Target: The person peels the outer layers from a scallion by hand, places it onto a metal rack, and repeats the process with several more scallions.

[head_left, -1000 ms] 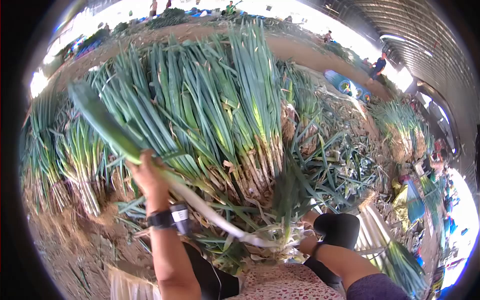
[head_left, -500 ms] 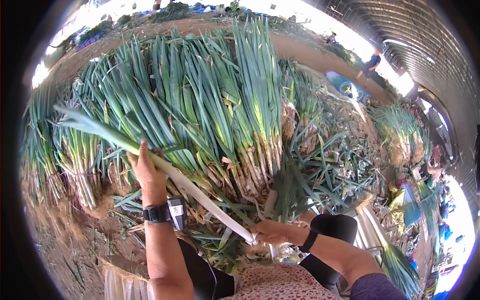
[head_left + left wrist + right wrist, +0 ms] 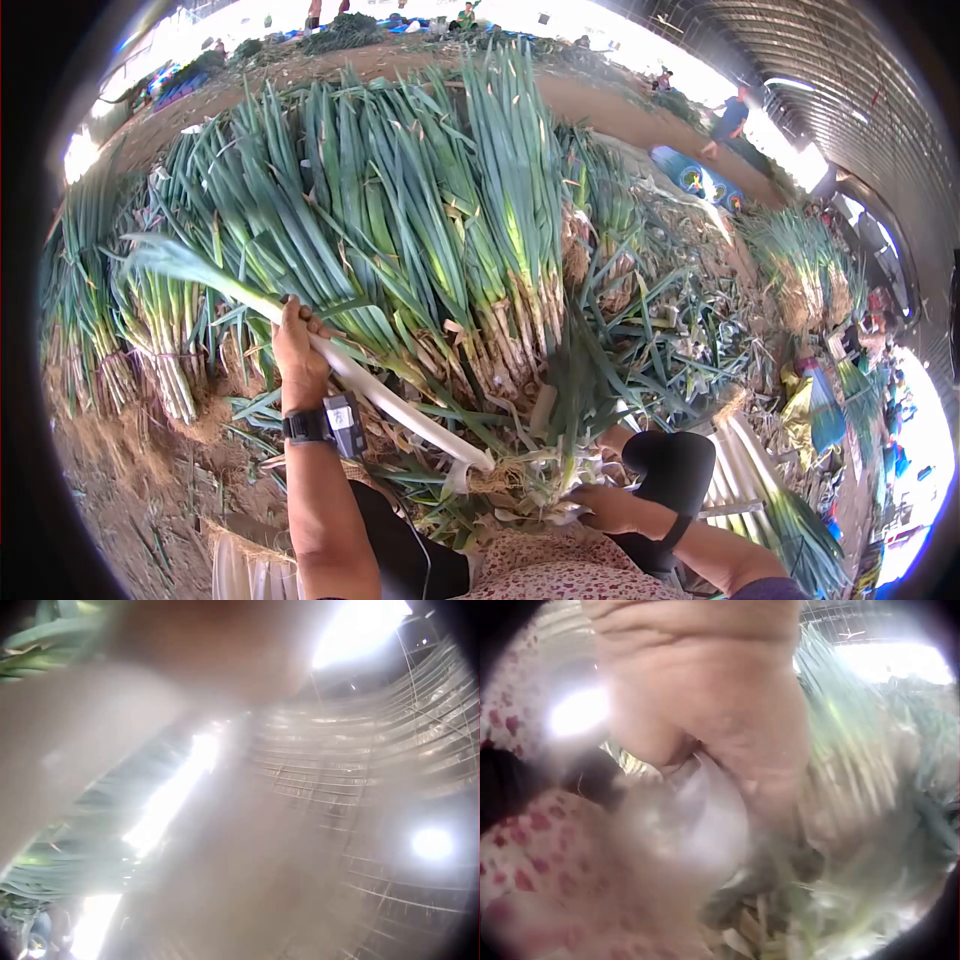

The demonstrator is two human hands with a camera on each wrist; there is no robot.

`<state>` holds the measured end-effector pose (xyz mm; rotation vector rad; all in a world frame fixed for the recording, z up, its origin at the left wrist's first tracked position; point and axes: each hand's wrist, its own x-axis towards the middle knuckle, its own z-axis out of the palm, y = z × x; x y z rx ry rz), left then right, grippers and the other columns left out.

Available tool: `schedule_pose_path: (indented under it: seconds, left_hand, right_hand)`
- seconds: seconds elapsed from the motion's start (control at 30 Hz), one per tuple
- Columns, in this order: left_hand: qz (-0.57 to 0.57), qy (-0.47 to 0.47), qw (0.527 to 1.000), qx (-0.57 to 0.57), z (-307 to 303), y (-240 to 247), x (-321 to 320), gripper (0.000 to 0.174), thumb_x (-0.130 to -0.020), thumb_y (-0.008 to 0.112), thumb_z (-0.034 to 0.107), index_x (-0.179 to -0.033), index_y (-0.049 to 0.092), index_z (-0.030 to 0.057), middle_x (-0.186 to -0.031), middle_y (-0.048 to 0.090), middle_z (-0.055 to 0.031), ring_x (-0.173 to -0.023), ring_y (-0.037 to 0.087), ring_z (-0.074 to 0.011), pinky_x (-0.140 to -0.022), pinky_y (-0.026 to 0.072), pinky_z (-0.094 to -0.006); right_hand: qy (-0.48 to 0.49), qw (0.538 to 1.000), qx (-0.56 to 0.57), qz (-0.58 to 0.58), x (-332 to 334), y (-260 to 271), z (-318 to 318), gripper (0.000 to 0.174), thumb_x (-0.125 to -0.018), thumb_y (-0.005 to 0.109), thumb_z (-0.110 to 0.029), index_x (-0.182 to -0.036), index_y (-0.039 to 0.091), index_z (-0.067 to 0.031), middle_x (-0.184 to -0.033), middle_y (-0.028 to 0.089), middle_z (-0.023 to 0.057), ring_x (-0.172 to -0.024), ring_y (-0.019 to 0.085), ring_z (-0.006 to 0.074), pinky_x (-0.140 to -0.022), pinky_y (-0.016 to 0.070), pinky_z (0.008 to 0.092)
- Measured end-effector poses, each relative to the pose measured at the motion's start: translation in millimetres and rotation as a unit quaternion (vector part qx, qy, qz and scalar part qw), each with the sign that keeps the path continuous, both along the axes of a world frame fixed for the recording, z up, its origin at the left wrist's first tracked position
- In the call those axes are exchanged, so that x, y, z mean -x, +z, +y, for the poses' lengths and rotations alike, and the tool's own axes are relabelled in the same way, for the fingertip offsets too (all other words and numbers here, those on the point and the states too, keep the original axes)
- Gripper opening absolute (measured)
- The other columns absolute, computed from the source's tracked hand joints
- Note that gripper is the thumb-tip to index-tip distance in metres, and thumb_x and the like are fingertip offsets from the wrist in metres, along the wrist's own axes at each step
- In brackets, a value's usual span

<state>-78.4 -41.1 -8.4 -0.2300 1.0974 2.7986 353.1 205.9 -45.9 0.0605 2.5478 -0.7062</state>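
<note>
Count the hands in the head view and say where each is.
2. The left hand grips the long green onion mid-stalk, before the stacked bundles. The right hand sits low near the lap, among loose trimmings. Hands of distant people are too small to count.

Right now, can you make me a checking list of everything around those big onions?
Surface: bare dirt ground, strewn with dry scraps.
Job's things: one long green onion, white stalk, roots toward the person.
Clutter: big onion pile; cut leaves; peeled white stalks.
Hands: left hand grips the stalk; right hand among trimmings, grip unclear.
Cables: thin cord on the dark clothing.
Surroundings: arched roof; people far off.
</note>
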Motion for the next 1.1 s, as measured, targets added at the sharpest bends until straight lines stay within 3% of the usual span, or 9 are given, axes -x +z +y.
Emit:
schedule_pose_path:
  seconds: [0.17,0.37,0.43,0.47,0.5,0.57,0.67,0.9,1.1]
  left_hand:
    - [-0.013,-0.016,0.992,-0.126,12.4,-1.6,-9.6,0.013,-0.089,0.058,0.019,-0.091,0.047,0.0124,-0.069,0.044,0.0015,-0.054,0.039,-0.0081,-0.045,0.0376,-0.0222]
    - [-0.006,-0.049,0.978,-0.203,12.5,4.3,-11.0,0.014,-0.091,0.054,0.017,-0.105,0.052,0.0128,-0.069,0.040,0.0029,-0.053,0.037,-0.0064,-0.044,0.0373,-0.0198]
    - [0.002,-0.066,0.969,-0.237,6.7,-0.9,-4.6,0.017,-0.091,0.053,0.016,-0.108,0.052,0.0136,-0.068,0.040,0.0032,-0.053,0.037,-0.0062,-0.043,0.0373,-0.0197]
    - [0.012,-0.071,0.966,-0.247,4.3,-2.9,-2.9,0.017,-0.091,0.053,0.015,-0.108,0.052,0.0139,-0.068,0.040,0.0033,-0.052,0.037,-0.0060,-0.042,0.0371,-0.0196]
    - [0.016,-0.068,0.965,-0.251,3.4,-3.7,-2.1,0.018,-0.091,0.053,0.015,-0.108,0.052,0.0138,-0.068,0.040,0.0034,-0.052,0.037,-0.0059,-0.042,0.0371,-0.0195]
    - [0.024,-0.065,0.963,-0.260,3.2,-4.5,-1.6,0.018,-0.091,0.053,0.015,-0.108,0.052,0.0137,-0.068,0.040,0.0034,-0.052,0.037,-0.0058,-0.042,0.0370,-0.0194]
    - [0.031,-0.044,0.972,-0.230,8.0,0.6,-8.4,0.017,-0.091,0.053,0.015,-0.108,0.052,0.0135,-0.068,0.040,0.0035,-0.052,0.037,-0.0058,-0.042,0.0372,-0.0194]
    - [0.054,-0.050,0.962,-0.264,19.0,-7.7,-6.7,0.015,-0.090,0.054,0.016,-0.105,0.054,0.0132,-0.066,0.039,0.0038,-0.051,0.037,-0.0056,-0.042,0.0379,-0.0190]
    - [0.062,-0.055,0.952,-0.296,18.6,-5.7,-6.2,0.016,-0.090,0.056,0.015,-0.106,0.053,0.0122,-0.065,0.041,0.0040,-0.051,0.038,-0.0052,-0.042,0.0385,-0.0190]
  right_hand:
    - [-0.174,0.955,0.216,0.104,86.2,42.0,-14.1,0.049,-0.086,0.057,-0.011,-0.133,0.043,-0.0052,-0.119,0.056,0.0114,-0.105,0.057,0.0233,-0.091,0.0449,0.0318]
    - [-0.259,0.669,0.696,-0.023,133.6,-16.0,-47.3,0.040,-0.091,0.050,-0.009,-0.129,0.043,0.0025,-0.116,0.056,0.0103,-0.101,0.055,0.0153,-0.090,0.0458,0.0273]
    - [-0.242,0.741,0.625,-0.027,136.7,-5.1,-54.6,0.040,-0.093,0.048,-0.013,-0.128,0.041,0.0042,-0.115,0.055,0.0126,-0.101,0.055,0.0174,-0.092,0.0459,0.0287]
    - [-0.186,0.852,0.489,0.007,133.8,9.0,-53.1,0.040,-0.092,0.049,-0.013,-0.128,0.041,0.0036,-0.115,0.055,0.0123,-0.100,0.055,0.0182,-0.092,0.0460,0.0299]
    - [-0.161,0.848,0.504,0.037,127.6,2.8,-49.2,0.039,-0.092,0.049,-0.011,-0.128,0.041,0.0025,-0.116,0.054,0.0123,-0.102,0.055,0.0200,-0.094,0.0451,0.0325]
    - [-0.110,0.833,0.533,0.097,115.5,-9.5,-41.2,0.039,-0.091,0.049,-0.008,-0.128,0.040,0.0003,-0.119,0.053,0.0123,-0.105,0.055,0.0236,-0.097,0.0433,0.0377]
    - [-0.236,0.587,0.772,-0.051,98.4,-10.2,-30.9,0.032,-0.092,0.045,-0.009,-0.124,0.046,-0.0022,-0.123,0.052,0.0121,-0.113,0.052,0.0299,-0.099,0.0409,0.0404]
    - [-0.208,0.524,0.826,-0.025,142.6,25.8,-57.1,0.056,-0.086,0.060,-0.010,-0.135,0.036,-0.0017,-0.131,0.048,0.0135,-0.124,0.043,0.0255,-0.107,0.0305,0.0399]
    - [-0.189,0.562,0.802,0.070,144.2,19.8,-62.7,0.035,-0.087,0.060,-0.024,-0.111,0.051,-0.0007,-0.085,0.054,0.0051,-0.084,0.052,0.0189,-0.086,0.0431,0.0341]
